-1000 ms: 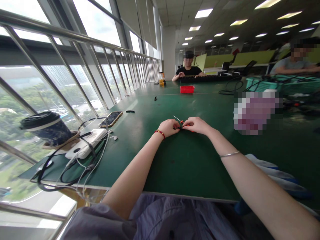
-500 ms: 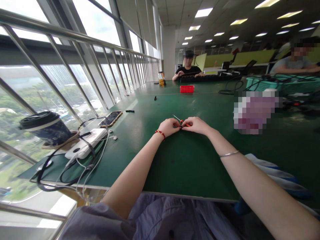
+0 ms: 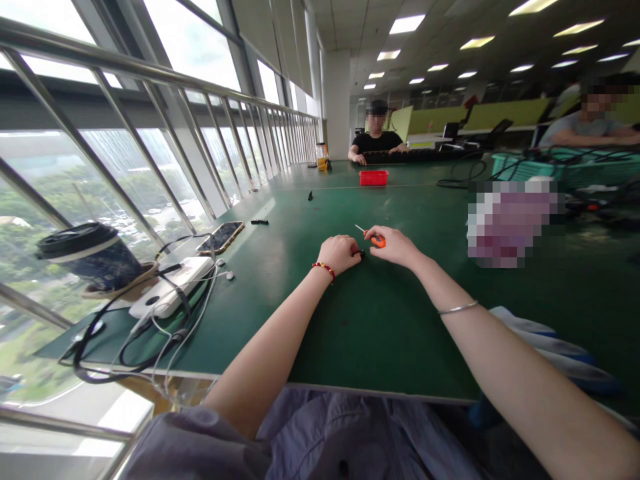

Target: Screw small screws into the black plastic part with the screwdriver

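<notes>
My left hand [image 3: 340, 255] rests on the green table [image 3: 320, 313], its fingers closed on a small black part [image 3: 361, 253] that mostly hides behind them. Just to its right, my right hand [image 3: 393, 245] is wrapped round a screwdriver [image 3: 379, 241] with an orange and black handle. The thin metal shaft points up and left, away from me, and its tip is apart from the black part. A small gap separates the two hands.
To the left lie a phone [image 3: 221, 238], a white power strip [image 3: 173, 288] with tangled cables, and a lidded cup [image 3: 93, 257]. Further off are a small black piece [image 3: 259, 222] and a red box [image 3: 373, 178]. A person [image 3: 379, 137] sits at the far end.
My right hand has drawn slightly away from my left hand, and the screwdriver has turned in it, showing more of the orange handle. The left hand keeps the black part in place.
</notes>
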`<state>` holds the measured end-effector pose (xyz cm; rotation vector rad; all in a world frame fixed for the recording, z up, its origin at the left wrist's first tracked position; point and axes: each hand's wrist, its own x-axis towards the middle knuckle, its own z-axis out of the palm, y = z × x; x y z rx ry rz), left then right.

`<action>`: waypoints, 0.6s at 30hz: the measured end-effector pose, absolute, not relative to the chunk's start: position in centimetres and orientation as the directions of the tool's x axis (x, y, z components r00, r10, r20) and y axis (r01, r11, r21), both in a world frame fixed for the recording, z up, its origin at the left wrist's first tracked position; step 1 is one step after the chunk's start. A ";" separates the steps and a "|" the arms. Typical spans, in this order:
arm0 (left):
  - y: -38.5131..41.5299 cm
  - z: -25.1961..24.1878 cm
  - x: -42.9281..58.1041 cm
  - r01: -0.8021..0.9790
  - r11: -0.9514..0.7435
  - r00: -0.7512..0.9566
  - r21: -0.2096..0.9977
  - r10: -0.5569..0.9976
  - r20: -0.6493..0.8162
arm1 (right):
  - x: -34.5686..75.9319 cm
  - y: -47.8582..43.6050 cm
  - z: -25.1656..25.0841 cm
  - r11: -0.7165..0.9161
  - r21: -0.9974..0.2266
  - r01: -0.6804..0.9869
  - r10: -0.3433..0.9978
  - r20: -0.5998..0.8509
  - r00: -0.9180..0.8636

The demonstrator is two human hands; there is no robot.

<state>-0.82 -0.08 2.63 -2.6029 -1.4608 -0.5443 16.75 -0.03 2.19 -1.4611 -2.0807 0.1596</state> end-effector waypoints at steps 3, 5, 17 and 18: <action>-0.1 2.7 -0.8 0.825 -0.565 0.526 -0.002 0.767 0.368 | 16.5 -0.4 3.0 0.413 -0.469 0.781 0.850 0.507 -0.144; -0.1 2.6 -0.7 0.813 -0.580 0.550 -0.037 0.746 0.375 | 16.0 -1.1 4.0 0.433 -0.474 0.767 0.793 0.605 -0.074; -0.1 2.4 -0.6 0.792 -0.596 0.592 -0.134 0.697 0.404 | 12.6 -4.5 6.2 0.489 -0.436 0.756 0.697 0.716 -0.038; -0.1 2.4 -0.6 0.796 -0.590 0.588 -0.136 0.701 0.403 | 12.6 -4.4 6.1 0.488 -0.434 0.757 0.701 0.712 -0.044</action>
